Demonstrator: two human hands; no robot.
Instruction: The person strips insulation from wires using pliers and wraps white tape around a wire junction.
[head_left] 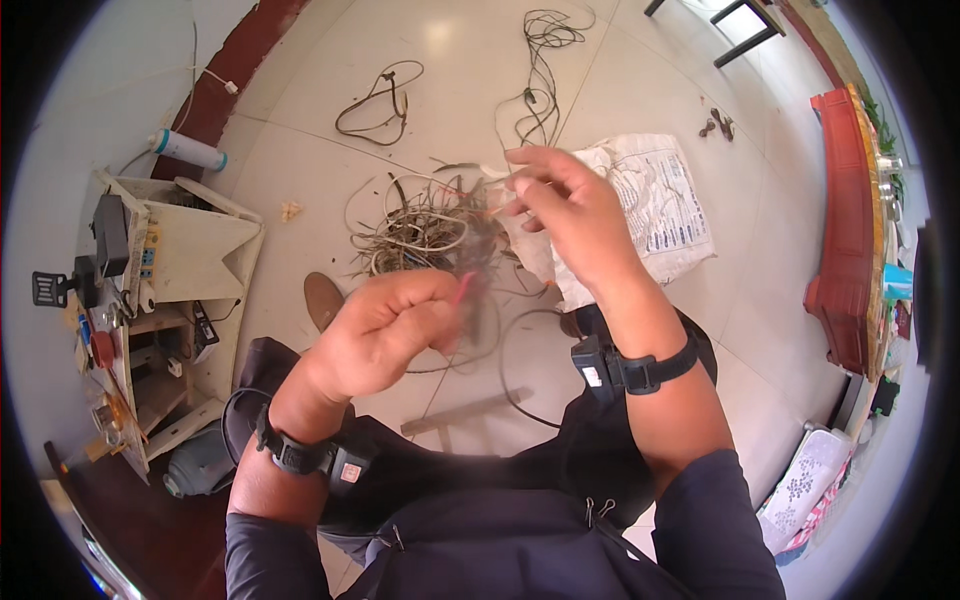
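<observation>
My left hand [395, 325] is closed on a blurred pink wire [464, 287], low in front of the tangled pile of wires and cables [405, 220] on the floor. My right hand [570, 210] is higher and farther right, its fingers loosely bent and apart beside thin strands at the pile's right side. A torn white printed sack [650, 200] lies flattened under and right of that hand. A loop of black cable [525, 405] curves between my forearms.
Loose cables [370, 130] lie farther up the tiled floor. A battered white cabinet [200, 260] with clutter stands left, a white-and-blue cylinder [190, 150] above it. At right are red wooden furniture [840, 230] and a patterned pad [800, 485]; black stool legs [740, 50] show beyond.
</observation>
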